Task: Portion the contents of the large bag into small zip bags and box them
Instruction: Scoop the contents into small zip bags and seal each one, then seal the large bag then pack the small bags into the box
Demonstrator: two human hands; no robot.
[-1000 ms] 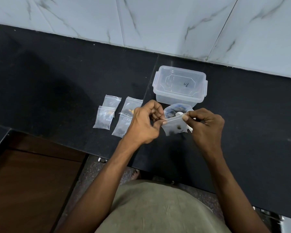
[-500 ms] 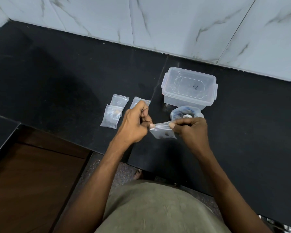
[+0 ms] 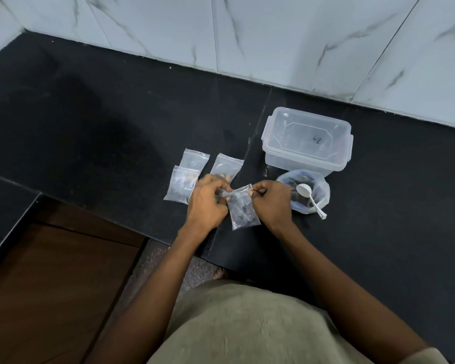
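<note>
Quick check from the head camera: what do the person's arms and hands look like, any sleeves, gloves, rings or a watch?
Both forearms are bare up to the bottom of the frame, with no sleeve cuff visible. The left hand and right hand wear no gloves, and no watch or wristband shows on either wrist. Rings are too small to rule out. Below, the person wears an olive-khaki garment.

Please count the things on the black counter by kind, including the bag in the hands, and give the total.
Small zip bags: 4, three lying on the counter and one held in both hands
Large bag: 1
White spoon: 1
Clear plastic box: 1
Total: 7
</note>
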